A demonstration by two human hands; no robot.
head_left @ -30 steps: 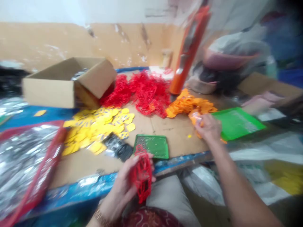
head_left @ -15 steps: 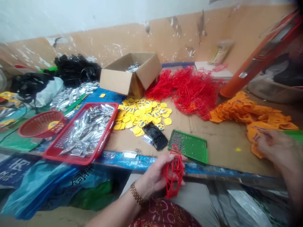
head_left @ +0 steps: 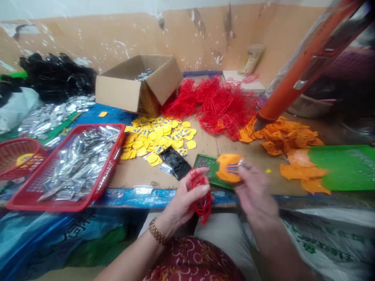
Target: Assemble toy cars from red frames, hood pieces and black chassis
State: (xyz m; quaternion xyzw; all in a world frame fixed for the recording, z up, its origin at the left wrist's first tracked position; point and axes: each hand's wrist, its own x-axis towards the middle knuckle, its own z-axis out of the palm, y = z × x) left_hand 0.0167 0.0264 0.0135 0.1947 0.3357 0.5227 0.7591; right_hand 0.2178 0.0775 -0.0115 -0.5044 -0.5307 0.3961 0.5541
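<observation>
My left hand (head_left: 187, 195), with a bracelet or watch at the wrist, is closed on a red openwork plastic frame (head_left: 202, 205) over my lap at the table's front edge. Between the fingers of my right hand (head_left: 256, 187) is an orange plastic piece (head_left: 229, 168) with a dark marking; hand and piece are slightly blurred. The piece hangs above a small green perforated tray (head_left: 205, 162) that holds tiny grey bits. Left of that tray lies a black plastic part (head_left: 175, 160). Further right spreads a pile of orange pieces (head_left: 288, 132).
Yellow pieces (head_left: 158, 134) lie heaped mid-table, with tangled red frames (head_left: 222, 101) behind. A red basket (head_left: 88, 195) of silvery parts stands left, an open cardboard box (head_left: 117, 91) behind it. An orange post (head_left: 295, 78) slants up at right, near a green tray (head_left: 345, 164).
My right hand has come from the orange pile towards my left hand, bringing an orange piece. My left hand still holds the red frame. The view has turned to the right.
</observation>
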